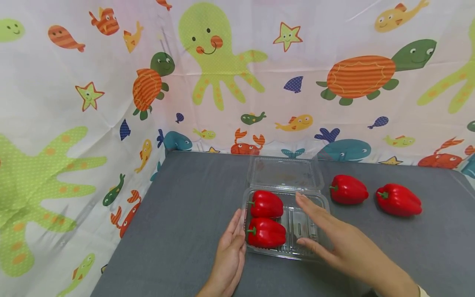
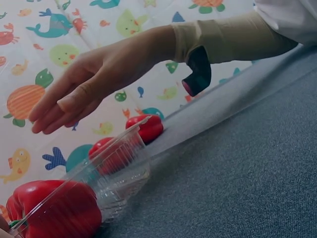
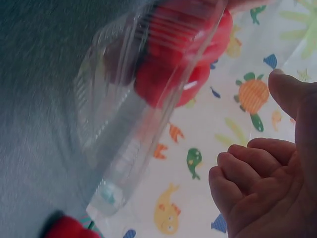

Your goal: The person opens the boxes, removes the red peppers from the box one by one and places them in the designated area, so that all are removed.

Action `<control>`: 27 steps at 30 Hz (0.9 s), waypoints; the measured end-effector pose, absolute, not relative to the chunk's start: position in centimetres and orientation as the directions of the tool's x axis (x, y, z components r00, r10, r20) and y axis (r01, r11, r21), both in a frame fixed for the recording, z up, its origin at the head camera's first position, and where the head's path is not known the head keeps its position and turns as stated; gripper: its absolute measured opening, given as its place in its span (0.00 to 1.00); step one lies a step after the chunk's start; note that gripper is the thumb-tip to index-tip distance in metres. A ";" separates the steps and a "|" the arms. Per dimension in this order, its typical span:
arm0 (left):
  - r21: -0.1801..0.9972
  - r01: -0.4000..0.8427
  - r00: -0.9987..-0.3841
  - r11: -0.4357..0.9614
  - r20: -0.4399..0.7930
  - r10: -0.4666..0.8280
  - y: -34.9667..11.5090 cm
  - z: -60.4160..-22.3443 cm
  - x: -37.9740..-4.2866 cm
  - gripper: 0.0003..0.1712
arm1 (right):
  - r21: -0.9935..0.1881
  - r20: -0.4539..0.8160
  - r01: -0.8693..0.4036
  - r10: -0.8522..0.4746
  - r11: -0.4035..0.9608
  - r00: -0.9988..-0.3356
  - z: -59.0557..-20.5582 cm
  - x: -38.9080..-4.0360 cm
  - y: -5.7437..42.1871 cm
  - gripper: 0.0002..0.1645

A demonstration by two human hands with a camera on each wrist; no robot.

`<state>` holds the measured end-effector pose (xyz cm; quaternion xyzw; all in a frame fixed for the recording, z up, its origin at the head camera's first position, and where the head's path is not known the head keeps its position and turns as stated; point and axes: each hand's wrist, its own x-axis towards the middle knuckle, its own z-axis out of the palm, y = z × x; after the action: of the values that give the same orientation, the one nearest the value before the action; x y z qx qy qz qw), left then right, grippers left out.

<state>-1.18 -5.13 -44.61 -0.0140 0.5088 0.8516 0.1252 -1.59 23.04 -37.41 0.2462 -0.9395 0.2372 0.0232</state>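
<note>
Two red bell peppers, one [image 1: 266,204] behind the other [image 1: 266,233], lie side by side in the left part of a clear plastic clamshell container [image 1: 282,255]. Its lid [image 1: 285,173] is folded back, away from me. My left hand [image 1: 231,249] rests against the container's left side with its fingers fairly straight; only a sliver of it enters the left wrist view. Over the container's right part hovers my right hand [image 1: 341,243], thumb and fingers spread apart, holding nothing. In the right wrist view its palm [image 3: 267,193] appears beside the container.
Two more red bell peppers, one [image 1: 349,189] nearer the container and one [image 1: 398,200] farther right, lie on the grey tabletop [image 1: 185,222]. A white cloth [image 1: 237,41] printed with sea animals hangs behind the table and along its left side.
</note>
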 end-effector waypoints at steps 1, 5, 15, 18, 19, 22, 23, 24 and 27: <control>0.863 -0.229 -0.968 -0.450 -0.154 0.197 -5.1 -44.6 -1.2 0.36 | -0.441 0.155 -0.472 -0.453 0.764 -0.878 -37.5 -1.6 22.8 0.59; 0.867 -0.228 -0.969 -0.444 -0.159 0.187 -5.1 -44.7 -1.2 0.36 | -0.464 0.136 -0.471 -0.465 0.750 -0.875 -37.9 -1.6 21.8 0.58; 0.867 -0.237 -0.967 -0.439 -0.169 0.190 -5.0 -44.7 -1.2 0.36 | -0.503 0.075 -0.452 -0.484 0.737 -0.872 -39.0 -1.6 20.1 0.61; 0.864 -0.244 -0.966 -0.440 -0.176 0.190 -4.9 -44.6 -1.2 0.36 | -0.497 0.083 -0.457 -0.484 0.738 -0.871 -39.1 -1.8 19.9 0.61; 0.863 -0.245 -0.966 -0.441 -0.177 0.190 -4.9 -44.6 -1.2 0.36 | -0.494 0.085 -0.459 -0.484 0.738 -0.871 -39.1 -1.9 19.8 0.61; 0.864 -0.246 -0.966 -0.439 -0.179 0.189 -4.9 -44.5 -1.2 0.36 | -0.486 0.098 -0.473 -0.492 0.735 -0.865 -39.2 -2.1 19.5 0.60; 0.865 -0.245 -0.966 -0.439 -0.178 0.189 -4.9 -44.5 -1.1 0.36 | -0.487 0.100 -0.479 -0.498 0.730 -0.861 -39.2 -2.2 19.3 0.60; 0.864 -0.246 -0.966 -0.439 -0.180 0.188 -4.9 -44.5 -1.2 0.36 | -0.487 0.099 -0.480 -0.500 0.729 -0.860 -39.2 -2.2 19.2 0.60; 0.861 -0.249 -0.965 -0.444 -0.183 0.186 -4.9 -44.4 -1.2 0.36 | -0.481 0.108 -0.496 -0.513 0.723 -0.852 -39.3 -2.4 18.8 0.60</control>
<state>-1.21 -4.89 -44.44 -0.0309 0.5115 0.8492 0.1280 -2.40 18.75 -39.30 0.2717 -0.9280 0.2542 -0.0161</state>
